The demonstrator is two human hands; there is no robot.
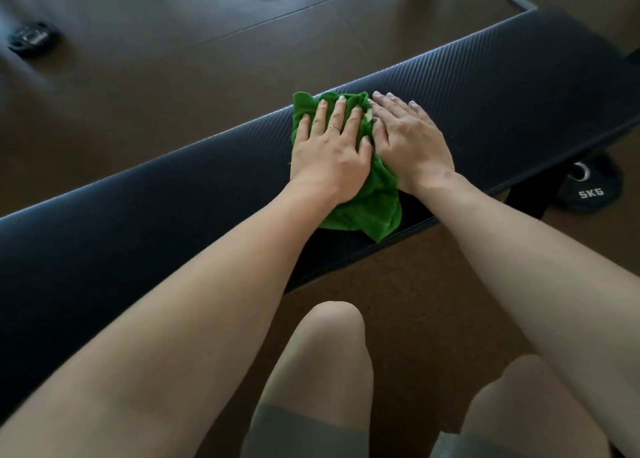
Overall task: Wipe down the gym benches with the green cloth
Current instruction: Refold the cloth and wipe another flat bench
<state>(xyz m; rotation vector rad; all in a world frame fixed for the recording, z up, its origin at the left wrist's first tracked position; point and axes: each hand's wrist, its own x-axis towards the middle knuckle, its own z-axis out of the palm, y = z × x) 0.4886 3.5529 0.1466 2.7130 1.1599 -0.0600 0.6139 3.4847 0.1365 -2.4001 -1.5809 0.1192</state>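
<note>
Green cloth [367, 201] lay bunched mid-pad on the black bench [138, 222]. Soft, light, likely to ruck; best pressed flat from above, not pinched. Left hand [329, 149] flat, fingers spread, palm on cloth. Right hand [412, 142] flat too, heel on cloth, fingertips on bare pad. Neither gripped anything.

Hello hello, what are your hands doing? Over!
Left hand flat on green cloth. Right hand flat, partly on cloth. Cloth on black bench. Nothing blocking.
</note>
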